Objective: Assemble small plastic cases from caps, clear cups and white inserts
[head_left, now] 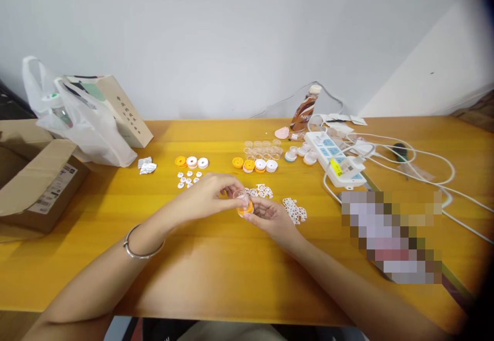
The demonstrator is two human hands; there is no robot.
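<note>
My left hand [216, 193] pinches a small clear plastic cup [240, 195] from above. It sits against an orange round cap [245, 209], which the fingers of my right hand [272, 218] grip from the right side. Just behind my hands lie white perforated plastic pieces [264, 191], with another pile [295, 211] to the right. Small white parts [189, 180] are scattered beyond my left hand. Farther back stand orange and white round caps [260, 165] in a row, more caps [192, 162] to the left, and rows of clear cups [263, 149].
At left are an open cardboard box [57, 197], a white plastic bag [100, 135] and a beige paper box [127, 117]. Crumpled foil [147, 166] lies nearby. To the right are assembled capped pieces [310, 158], a drink bottle [304, 109], a power strip [335, 158] and loose white cables [420, 168].
</note>
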